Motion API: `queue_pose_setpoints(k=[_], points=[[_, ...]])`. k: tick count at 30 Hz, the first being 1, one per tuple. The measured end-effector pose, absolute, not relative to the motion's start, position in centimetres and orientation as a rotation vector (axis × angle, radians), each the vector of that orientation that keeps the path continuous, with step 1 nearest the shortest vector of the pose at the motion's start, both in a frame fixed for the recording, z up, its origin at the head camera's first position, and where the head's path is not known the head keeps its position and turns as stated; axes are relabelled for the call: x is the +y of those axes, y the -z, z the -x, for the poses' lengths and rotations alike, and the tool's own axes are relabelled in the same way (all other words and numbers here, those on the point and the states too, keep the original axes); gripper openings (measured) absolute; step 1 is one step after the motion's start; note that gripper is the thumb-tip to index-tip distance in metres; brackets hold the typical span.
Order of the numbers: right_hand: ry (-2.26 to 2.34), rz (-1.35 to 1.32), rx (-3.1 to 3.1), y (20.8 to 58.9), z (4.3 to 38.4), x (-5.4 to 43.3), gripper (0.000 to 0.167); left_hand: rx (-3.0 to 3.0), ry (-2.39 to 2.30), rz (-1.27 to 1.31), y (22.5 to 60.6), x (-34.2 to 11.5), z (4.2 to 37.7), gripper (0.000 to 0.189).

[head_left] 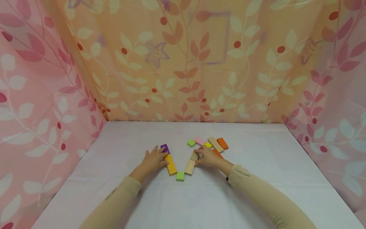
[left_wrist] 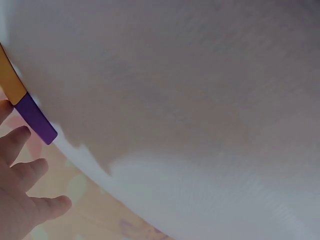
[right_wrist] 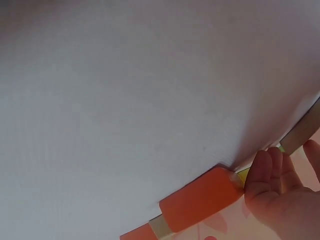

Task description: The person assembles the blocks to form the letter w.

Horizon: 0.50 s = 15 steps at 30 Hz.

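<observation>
In the head view my left hand point(head_left: 154, 159) has its fingers spread beside a purple block point(head_left: 165, 149) and a yellow block point(head_left: 171, 165), which lie end to end; fingertips meet their left side. The left wrist view shows the same purple block point(left_wrist: 36, 119) beyond the spread fingers. My right hand point(head_left: 208, 156) holds a plain wooden block point(head_left: 195, 155) between thumb and fingers, partly covering it. That block meets a striped wooden block point(head_left: 190, 167). A green block point(head_left: 180, 176) sits at the bottom, between the two slanted rows, forming a V.
Behind the right hand lie a green block point(head_left: 191, 143), a pink block point(head_left: 199, 141), a yellow block point(head_left: 208, 145), a long wooden block point(head_left: 215, 144) and orange blocks point(head_left: 222, 143). Patterned curtains point(head_left: 183, 63) enclose the white table point(head_left: 143, 203) at back and sides.
</observation>
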State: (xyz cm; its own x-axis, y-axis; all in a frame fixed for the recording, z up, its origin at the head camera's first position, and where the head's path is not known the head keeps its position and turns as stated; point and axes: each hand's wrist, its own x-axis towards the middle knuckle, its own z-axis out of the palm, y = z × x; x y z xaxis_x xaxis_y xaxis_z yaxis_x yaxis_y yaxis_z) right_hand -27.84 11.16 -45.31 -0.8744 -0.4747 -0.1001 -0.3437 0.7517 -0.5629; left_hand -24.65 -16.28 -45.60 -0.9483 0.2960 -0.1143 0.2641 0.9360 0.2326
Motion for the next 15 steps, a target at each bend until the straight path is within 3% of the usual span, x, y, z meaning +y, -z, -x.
queue_pose_setpoints(k=[15], points=[[0.693, 0.757, 2.694, 45.2, 28.9, 11.3, 0.062, 2.926, -0.313, -0.432, 45.4, -16.3, 24.7, 0.055]])
